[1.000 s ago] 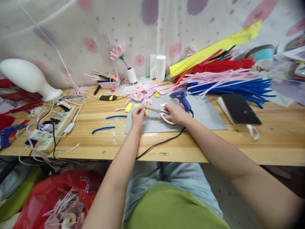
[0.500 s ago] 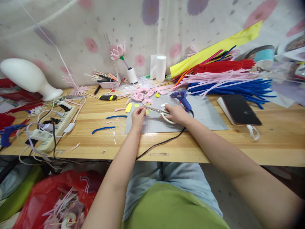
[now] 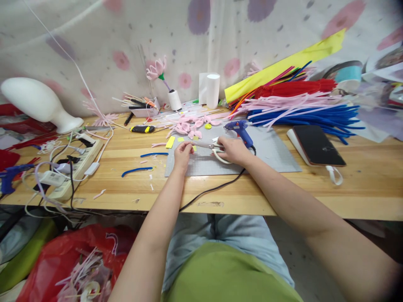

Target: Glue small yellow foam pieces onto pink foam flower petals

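Note:
My right hand [image 3: 232, 150] is wrapped round the white handles of a pair of scissors [image 3: 221, 156], whose blades point left. At the blade tips, my left hand [image 3: 183, 154] is pinched closed; whatever lies between its fingertips is too small to make out. Both hands are over a grey cutting mat [image 3: 208, 167]. Small yellow pieces [image 3: 170, 142] lie just beyond my left hand. Pink fuzzy petal shapes [image 3: 189, 126] are bunched behind them. A blue glue gun [image 3: 241, 131] rests on the mat beyond my right hand.
Bundles of blue pipe cleaners [image 3: 308, 115] and red ones [image 3: 296, 88] lie at the back right, near a phone [image 3: 317, 144]. A utility knife [image 3: 142, 129] and a power strip [image 3: 77, 167] are to the left. The glue gun's black cord [image 3: 214, 188] crosses the front edge.
The scissors' blades look slightly more closed near my left fingertips. Both hands have otherwise barely moved.

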